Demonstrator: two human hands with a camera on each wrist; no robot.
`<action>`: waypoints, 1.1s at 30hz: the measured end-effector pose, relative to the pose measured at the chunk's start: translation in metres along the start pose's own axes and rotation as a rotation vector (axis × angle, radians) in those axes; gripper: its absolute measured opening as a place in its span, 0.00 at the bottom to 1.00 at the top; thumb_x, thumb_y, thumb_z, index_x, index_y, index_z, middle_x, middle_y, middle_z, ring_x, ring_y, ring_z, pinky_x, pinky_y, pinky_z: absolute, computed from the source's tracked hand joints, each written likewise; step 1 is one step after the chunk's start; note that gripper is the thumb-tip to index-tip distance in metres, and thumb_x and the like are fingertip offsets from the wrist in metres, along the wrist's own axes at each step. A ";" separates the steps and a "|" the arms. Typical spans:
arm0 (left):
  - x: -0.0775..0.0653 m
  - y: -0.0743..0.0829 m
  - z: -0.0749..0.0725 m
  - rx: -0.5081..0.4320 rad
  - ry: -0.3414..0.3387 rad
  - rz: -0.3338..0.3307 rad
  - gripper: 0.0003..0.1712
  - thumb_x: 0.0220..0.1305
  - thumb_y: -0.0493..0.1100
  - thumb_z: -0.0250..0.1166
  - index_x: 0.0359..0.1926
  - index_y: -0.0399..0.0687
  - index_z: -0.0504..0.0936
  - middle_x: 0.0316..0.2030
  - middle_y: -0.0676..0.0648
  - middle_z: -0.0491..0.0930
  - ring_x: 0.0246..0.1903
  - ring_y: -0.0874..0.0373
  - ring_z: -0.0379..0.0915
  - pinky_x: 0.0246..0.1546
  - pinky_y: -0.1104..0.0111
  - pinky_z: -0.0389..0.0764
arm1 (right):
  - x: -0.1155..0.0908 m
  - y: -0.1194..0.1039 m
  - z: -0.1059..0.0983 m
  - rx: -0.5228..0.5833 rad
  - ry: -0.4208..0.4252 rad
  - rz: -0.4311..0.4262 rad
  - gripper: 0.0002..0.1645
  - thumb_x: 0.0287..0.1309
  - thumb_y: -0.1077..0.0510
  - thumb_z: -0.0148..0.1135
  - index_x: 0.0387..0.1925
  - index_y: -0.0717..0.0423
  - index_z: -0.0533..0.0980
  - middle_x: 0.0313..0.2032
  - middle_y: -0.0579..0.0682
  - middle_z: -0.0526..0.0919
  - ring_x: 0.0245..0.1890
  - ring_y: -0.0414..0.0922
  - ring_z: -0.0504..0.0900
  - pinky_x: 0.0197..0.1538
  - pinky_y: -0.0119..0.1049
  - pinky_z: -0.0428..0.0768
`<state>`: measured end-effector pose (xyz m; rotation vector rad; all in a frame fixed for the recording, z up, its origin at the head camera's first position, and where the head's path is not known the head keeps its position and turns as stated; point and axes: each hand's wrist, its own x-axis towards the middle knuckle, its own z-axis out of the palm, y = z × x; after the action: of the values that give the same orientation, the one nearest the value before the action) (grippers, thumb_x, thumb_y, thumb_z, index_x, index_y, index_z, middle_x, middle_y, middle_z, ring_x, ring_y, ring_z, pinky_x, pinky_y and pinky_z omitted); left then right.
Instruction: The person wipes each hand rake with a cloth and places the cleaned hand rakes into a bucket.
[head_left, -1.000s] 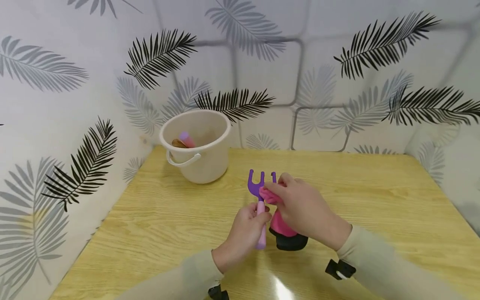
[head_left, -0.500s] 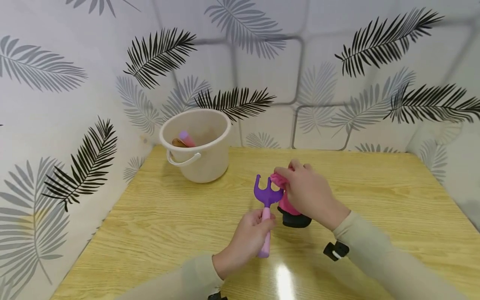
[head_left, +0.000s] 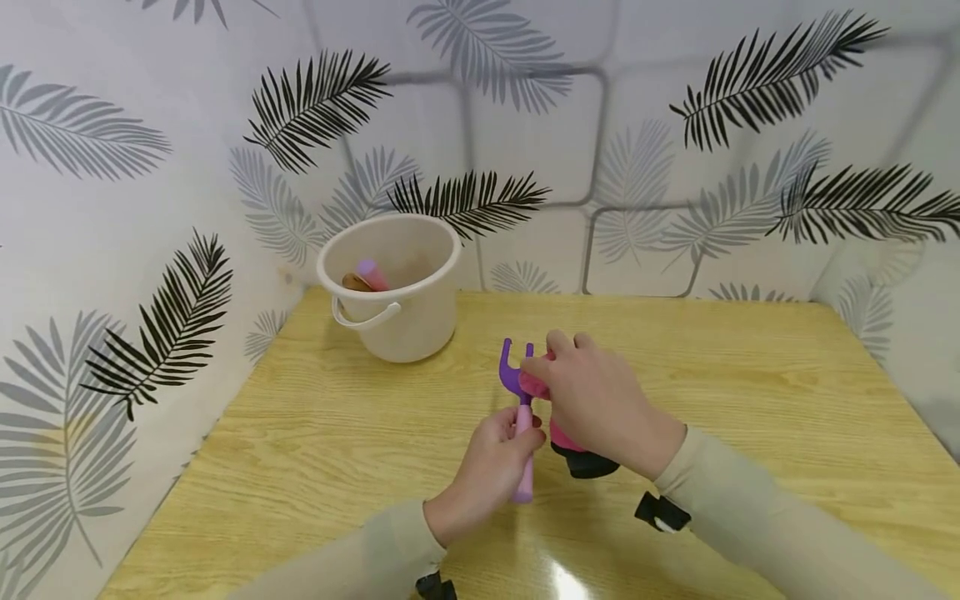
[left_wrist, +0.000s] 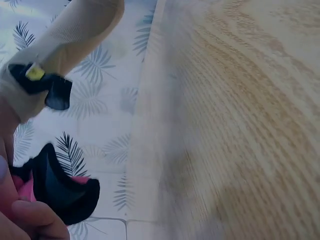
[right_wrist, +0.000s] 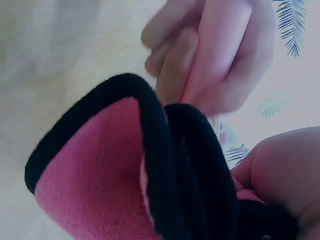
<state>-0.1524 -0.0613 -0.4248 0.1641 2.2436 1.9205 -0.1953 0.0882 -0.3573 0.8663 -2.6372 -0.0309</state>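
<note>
A small toy garden fork, with purple tines [head_left: 512, 377] and a pink handle [head_left: 523, 483], stands tines-up above the table. My left hand [head_left: 491, 467] grips it by the handle. In my right hand [head_left: 600, 400] is a bunched pink cloth [head_left: 534, 384] with black edging, pressed against the fork's head and covering part of the tines. Below the palm hangs the cloth's loose black-edged end [head_left: 590, 465]. The right wrist view shows this cloth [right_wrist: 100, 175] large in front, with the left hand [right_wrist: 240, 70] around the handle behind it.
A cream bucket [head_left: 412, 329] with a white handle stands at the back left of the wooden table [head_left: 720, 367]. Inside it lie a pink and purple handle [head_left: 371, 273] and a brown object [head_left: 356, 282]. A leaf-patterned wall [head_left: 540, 150] rises behind.
The fork tilted right and lowered a little half a second ago, then came back up and left. The cloth rose to the tine tips, then slid down to the fork's head.
</note>
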 end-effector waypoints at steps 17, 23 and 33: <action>-0.007 0.000 -0.001 0.015 -0.050 0.035 0.09 0.68 0.40 0.57 0.41 0.37 0.78 0.16 0.54 0.67 0.14 0.63 0.61 0.14 0.73 0.62 | 0.015 -0.008 -0.004 -0.101 -0.055 -0.037 0.19 0.41 0.55 0.78 0.40 0.44 0.84 0.36 0.53 0.75 0.30 0.51 0.74 0.20 0.43 0.79; 0.002 0.001 -0.004 -0.071 0.009 -0.050 0.15 0.66 0.40 0.59 0.47 0.31 0.80 0.19 0.53 0.71 0.18 0.64 0.64 0.19 0.74 0.66 | 0.003 -0.003 0.002 0.011 -0.040 -0.020 0.23 0.47 0.60 0.73 0.48 0.40 0.84 0.38 0.52 0.77 0.29 0.49 0.73 0.16 0.37 0.74; 0.012 0.025 -0.051 0.165 0.059 -0.031 0.36 0.61 0.45 0.65 0.65 0.34 0.66 0.35 0.44 0.81 0.23 0.58 0.77 0.21 0.71 0.79 | -0.026 0.022 -0.005 0.238 0.210 0.029 0.21 0.58 0.62 0.66 0.52 0.40 0.83 0.39 0.45 0.78 0.34 0.46 0.77 0.23 0.35 0.74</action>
<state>-0.1756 -0.1040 -0.3937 0.0949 2.4277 1.7467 -0.1872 0.1218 -0.3585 0.8546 -2.4868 0.3681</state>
